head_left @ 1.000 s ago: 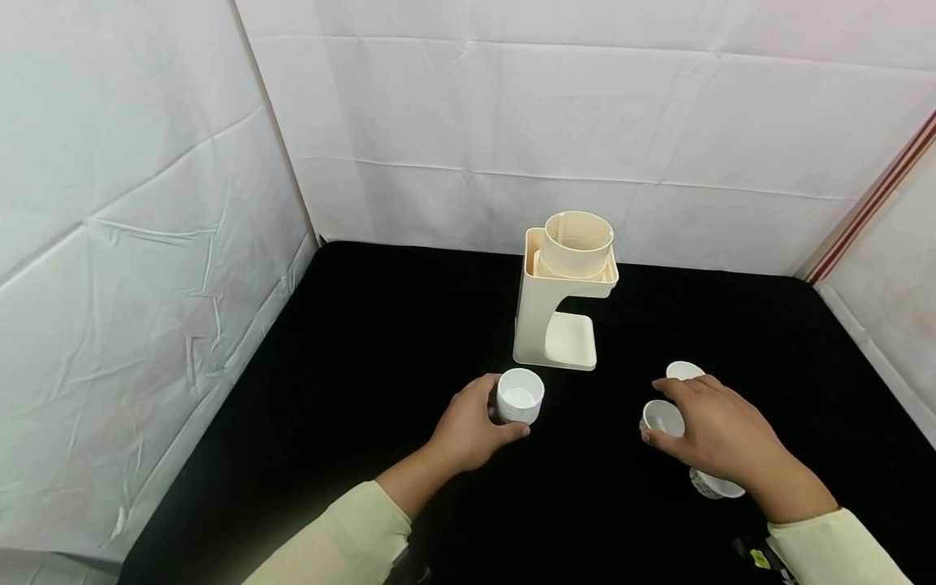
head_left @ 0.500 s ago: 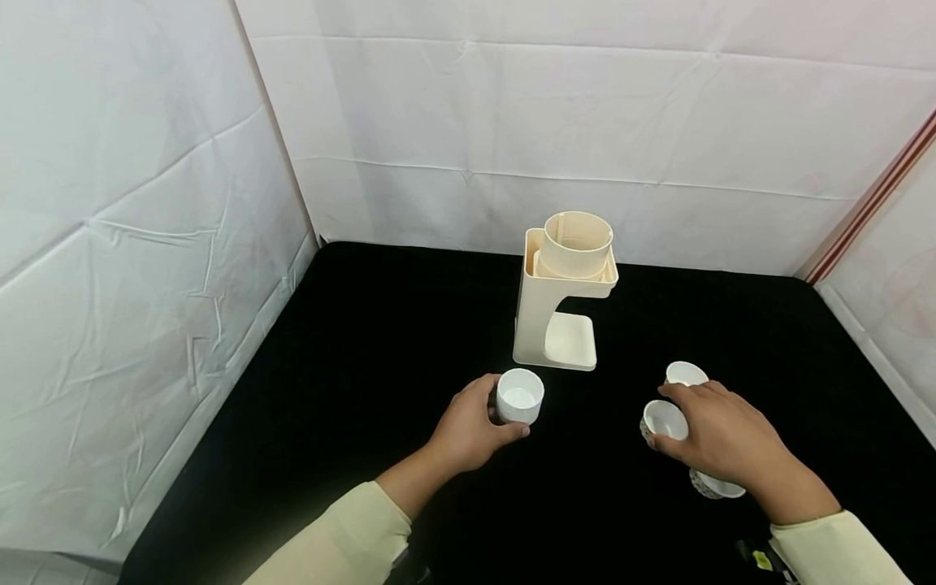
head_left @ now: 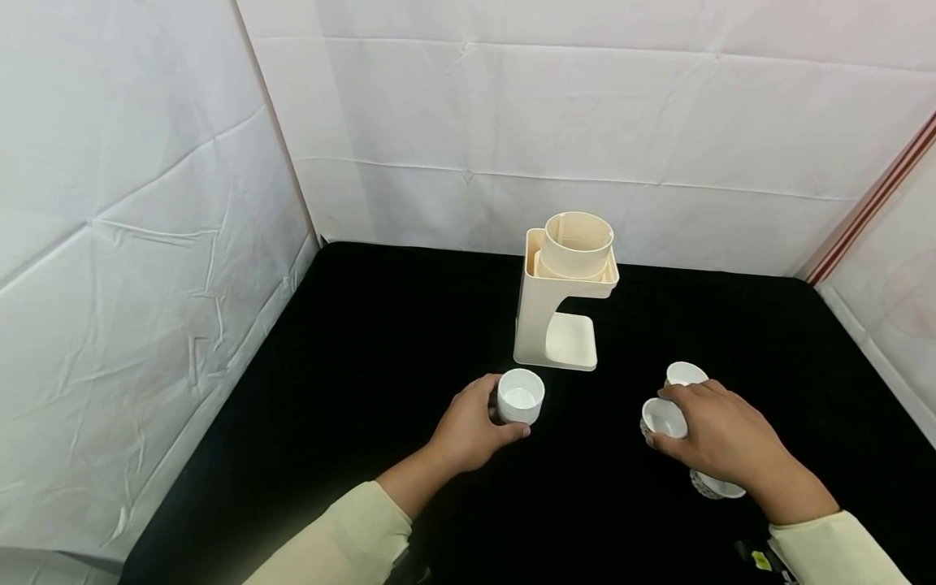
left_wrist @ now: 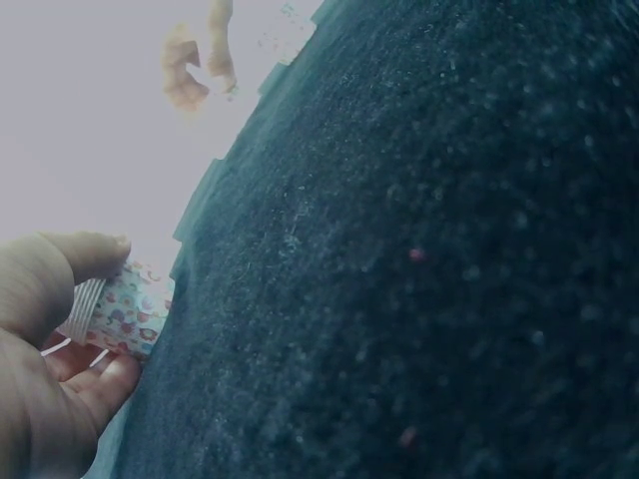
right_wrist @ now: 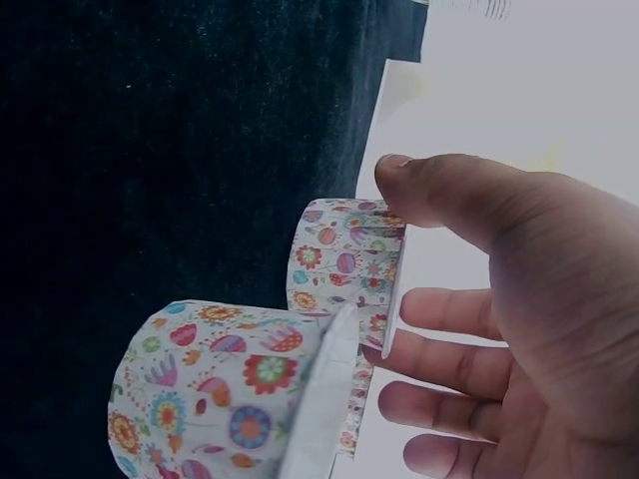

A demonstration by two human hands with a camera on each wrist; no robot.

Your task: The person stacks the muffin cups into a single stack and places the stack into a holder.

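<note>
Both hands are on cups, nothing looks lifted yet. Left hand (head_left: pixel 468 431) has its fingers (head_left: pixel 512 433) wrapped round the white cup (head_left: pixel 520 396), which stands upright on the black counter (head_left: pixel 351 390) just in front of the cream stand (head_left: pixel 563 301). Right hand (head_left: pixel 720 443) pinches the near patterned cup (head_left: pixel 663 418), thumb on the front wall and fingers behind, as the right wrist view shows; a second cup (head_left: pixel 685 373) stands just beyond it, a third (head_left: pixel 715 486) is partly hidden under the wrist.

To do this well, in my judgement: keep the grip low on the cup walls, lift straight up, and mind the neighbour cup right beside the pinched one, since a sideways drag would likely knock it. Keep the right wrist high enough to clear the cup under it.

Pose: both forearms come in from the near edge, palms turned inward, left wrist low near the counter, right hand arched over its cup cluster. Pale sleeves (head_left: pixel 344 536) reach to the wrists.
</note>
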